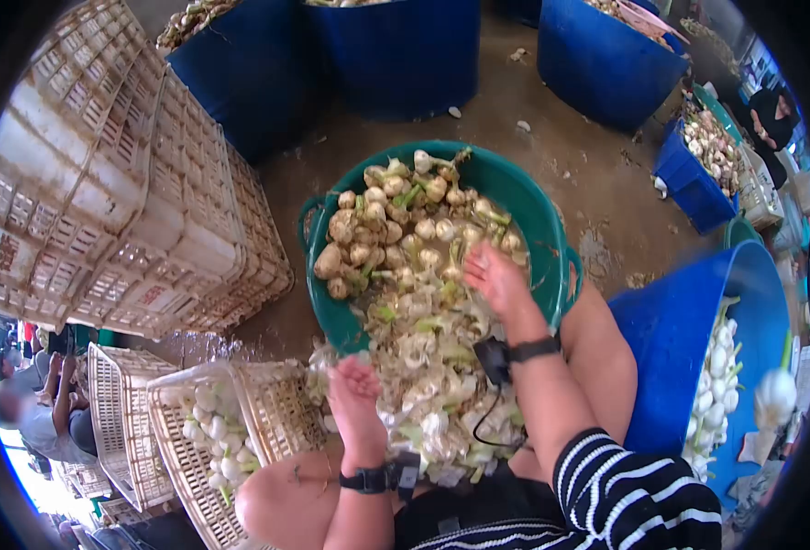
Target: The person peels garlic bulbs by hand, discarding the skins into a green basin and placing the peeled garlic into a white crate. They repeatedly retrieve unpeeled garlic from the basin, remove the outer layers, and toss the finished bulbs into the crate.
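A green tub (542, 211) in front of me holds dirty-skinned garlic bulbs (359, 229), and a heap of pale garlic peelings (428, 367) spills from it toward my lap. My right hand (496, 280) is over the tub's near right part, close to the bulbs, fingers loosely apart, with nothing visible in it. Beside the peelings, at the tub's near left rim, my left hand (356, 385) is palm up with fingers partly bent, and I see nothing in it. One cleaned garlic bulb (776, 399) with a green stem shows in mid-air above the blue bin at right.
That blue bin (652, 321) and a white crate (286, 412) at left hold cleaned garlic. Stacked dirty white crates (148, 183) rise at left. Large blue tubs (405, 64) stand at the back on the wet floor (588, 183). Other people sit at far left and far right.
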The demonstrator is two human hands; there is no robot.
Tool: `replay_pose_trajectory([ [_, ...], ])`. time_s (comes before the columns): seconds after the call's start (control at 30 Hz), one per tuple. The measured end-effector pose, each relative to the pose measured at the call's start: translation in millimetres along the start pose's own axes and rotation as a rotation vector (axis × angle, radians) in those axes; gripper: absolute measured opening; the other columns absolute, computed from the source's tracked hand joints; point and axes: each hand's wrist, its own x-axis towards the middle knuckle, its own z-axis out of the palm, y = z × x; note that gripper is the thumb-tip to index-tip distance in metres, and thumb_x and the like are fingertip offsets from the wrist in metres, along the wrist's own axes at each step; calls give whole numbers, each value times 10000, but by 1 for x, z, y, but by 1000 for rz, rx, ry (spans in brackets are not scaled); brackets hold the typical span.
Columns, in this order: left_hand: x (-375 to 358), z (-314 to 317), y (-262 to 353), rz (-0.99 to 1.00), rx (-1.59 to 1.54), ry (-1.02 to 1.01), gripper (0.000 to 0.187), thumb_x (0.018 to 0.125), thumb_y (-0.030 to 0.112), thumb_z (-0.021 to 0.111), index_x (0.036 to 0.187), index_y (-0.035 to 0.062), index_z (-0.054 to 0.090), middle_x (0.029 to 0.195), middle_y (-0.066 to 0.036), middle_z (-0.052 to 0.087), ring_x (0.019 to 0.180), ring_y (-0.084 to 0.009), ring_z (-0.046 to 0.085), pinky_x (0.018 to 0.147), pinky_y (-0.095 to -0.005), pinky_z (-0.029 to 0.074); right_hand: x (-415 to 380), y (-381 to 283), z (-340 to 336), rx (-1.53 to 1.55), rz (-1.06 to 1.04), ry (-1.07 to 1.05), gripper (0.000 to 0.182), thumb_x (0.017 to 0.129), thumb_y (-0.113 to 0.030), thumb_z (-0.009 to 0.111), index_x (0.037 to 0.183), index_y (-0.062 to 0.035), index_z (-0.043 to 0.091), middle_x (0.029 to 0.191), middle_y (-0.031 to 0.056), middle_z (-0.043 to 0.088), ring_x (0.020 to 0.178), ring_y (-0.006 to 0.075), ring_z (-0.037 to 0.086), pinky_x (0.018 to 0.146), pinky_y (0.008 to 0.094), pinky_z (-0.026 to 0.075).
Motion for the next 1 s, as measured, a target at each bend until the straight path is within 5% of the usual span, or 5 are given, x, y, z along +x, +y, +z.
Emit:
replay_pose_trajectory([
  [0.2, 9, -1, -24, -134, 139, -53, 206, 910, 196, 472, 1026, 32, 518, 850, -55, 566, 697, -106, 528, 609, -228, 440, 266, 129, -108, -998, 108, 485, 501, 862, -410, 488, 1152, -2, 477, 1067, 142, 572, 928, 253, 553, 720, 438, 440],
  [0.57, 22, 23, 3, -200, 90, -28, 488, 909, 390, 439, 1226, 19, 423, 808, -2, 537, 657, -61, 500, 511, -191, 384, -84, 111, 45, -1142, -833, -657, 198, 854, -202, 476, 805, -29, 556, 806, 156, 578, 686, 299, 567, 612, 402, 444],
  [0.8, 3, -1, 14, -164, 176, 26, 250, 821, 246, 555, 959, 43, 601, 713, 36, 527, 520, -28, 420, 420, -182, 280, -132, 112, 66, -1448, -801, -717, 230, 815, -231, 528, 699, -34, 559, 651, 157, 574, 582, 298, 580, 525, 391, 460],
  [0.9, -4, 3, 30, -199, 76, -22, 223, 817, 208, 543, 951, 41, 605, 710, 38, 527, 530, -22, 415, 419, -175, 255, -169, 71, 85, -891, -62, -527, 225, 783, -167, 515, 611, -24, 545, 658, 161, 573, 601, 309, 578, 538, 399, 463],
  [1.0, -3, 0, 28, -132, 215, -144, 200, 814, 193, 528, 943, 61, 605, 715, 33, 533, 538, -30, 428, 427, -176, 273, -187, 66, 89, -1360, -661, -523, 218, 805, -155, 490, 659, -5, 552, 627, 137, 564, 566, 247, 580, 541, 382, 463],
])
